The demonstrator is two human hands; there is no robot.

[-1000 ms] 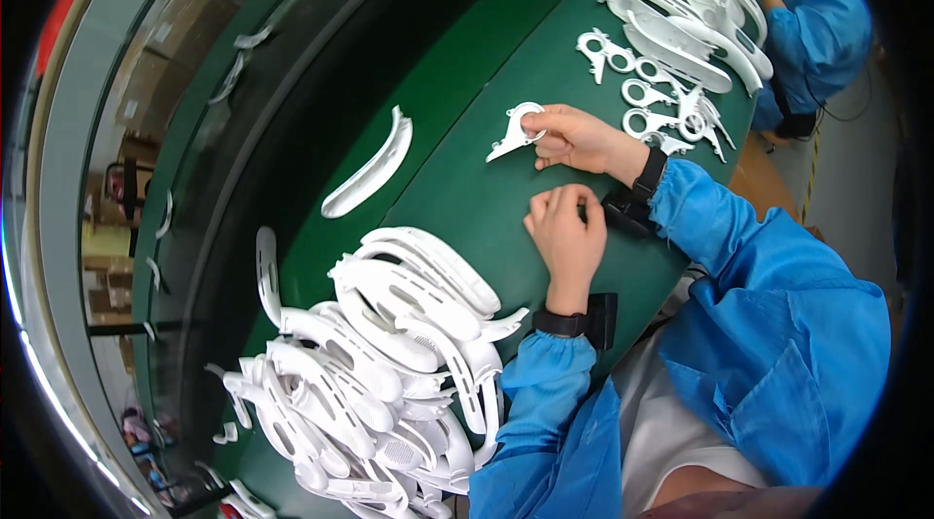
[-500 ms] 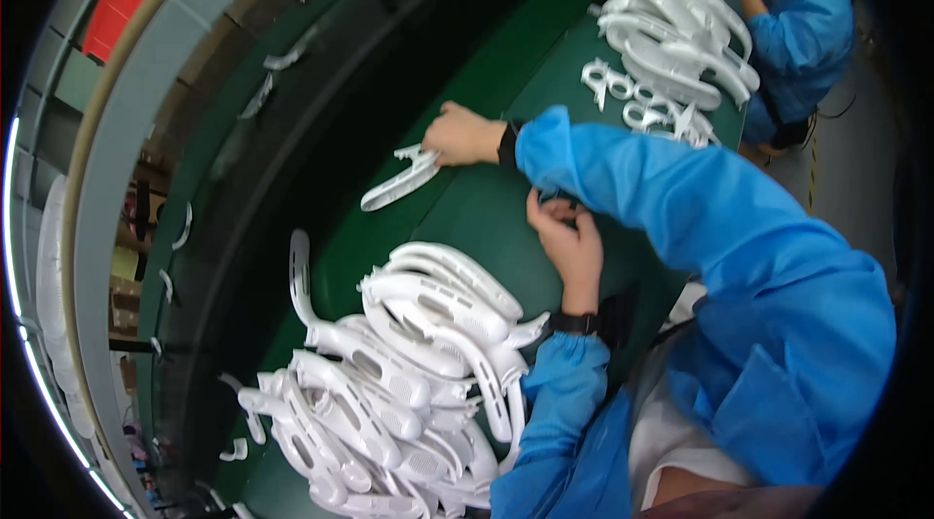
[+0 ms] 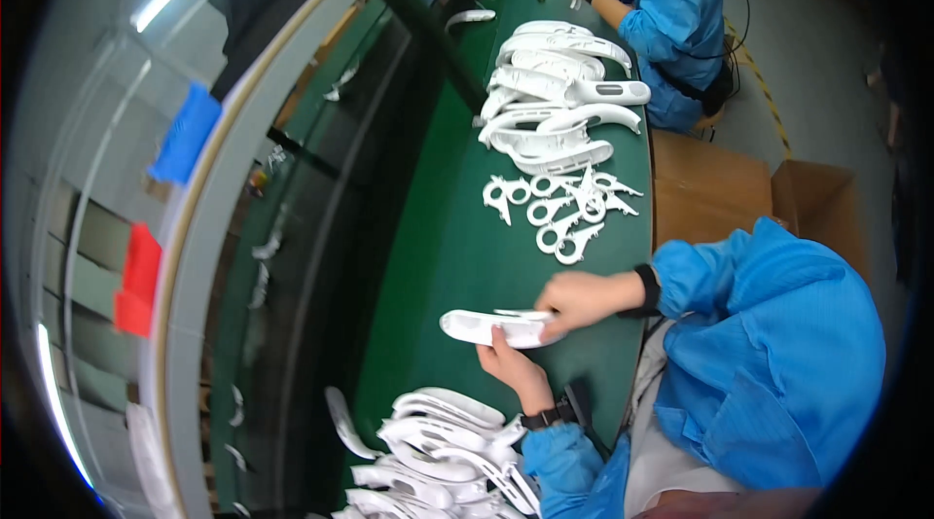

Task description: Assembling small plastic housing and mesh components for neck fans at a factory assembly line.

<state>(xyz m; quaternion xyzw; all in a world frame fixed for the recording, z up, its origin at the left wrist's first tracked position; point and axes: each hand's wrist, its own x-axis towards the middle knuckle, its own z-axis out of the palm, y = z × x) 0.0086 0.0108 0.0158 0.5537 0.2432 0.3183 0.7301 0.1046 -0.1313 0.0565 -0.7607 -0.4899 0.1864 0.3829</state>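
Both your left hand (image 3: pixel 513 363) and right hand (image 3: pixel 574 303) grip the white shell (image 3: pixel 491 327); keep it level above the surface (image 3: pixel 457 256).

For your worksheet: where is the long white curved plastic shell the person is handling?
In the head view, the long white curved plastic shell is held in both hands, right hand and left hand, above the green table.

Single view: head-worn fisheye, looking down and forward along the green bench (image 3: pixel 457 256), which runs away toward the top edge. Straight edges bow near the rim. Close range: the wearer's left hand (image 3: pixel 516 368) and right hand (image 3: pixel 582 300) sit low and right of centre. No second view to compare.
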